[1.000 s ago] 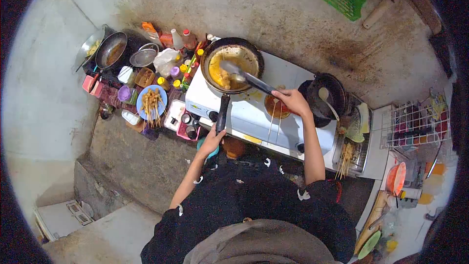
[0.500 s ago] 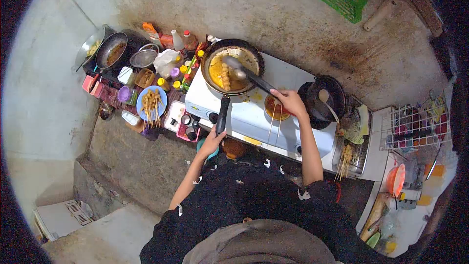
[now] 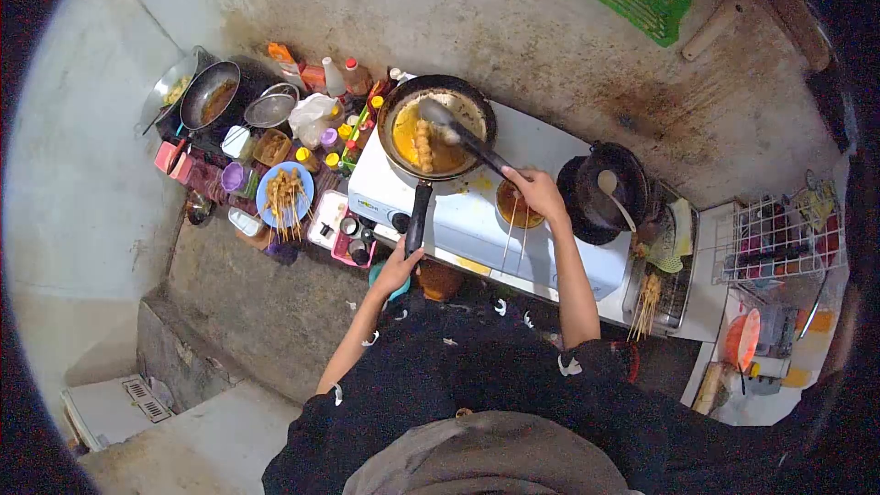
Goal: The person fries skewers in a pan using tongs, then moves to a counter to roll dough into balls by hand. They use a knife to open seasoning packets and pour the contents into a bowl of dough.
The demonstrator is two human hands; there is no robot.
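Observation:
My left hand [image 3: 401,266] is wrapped round the black handle of a frying pan [image 3: 477,119], which sits on a white gas stove [image 3: 541,160]. In my right hand [image 3: 536,191] is a spatula [image 3: 478,148] with a dark handle, its broad head down inside the pan. A row of browned, lumpy food pieces [image 3: 423,147] lies in yellow-orange liquid beside the spatula head. Under my right wrist stands a bowl of reddish sauce [image 3: 519,205] with thin sticks leaning out of it.
Left of the stove are a blue plate of skewers [image 3: 284,192], several bottles [image 3: 357,76] and small containers. A dark wok [image 3: 605,188] with a ladle occupies the stove's right side. More skewers [image 3: 648,298] lie on a metal tray, near a white wire basket [image 3: 779,238].
My right hand and the spatula have shifted slightly, with the spatula head still by the food. My left hand stays on the pan handle.

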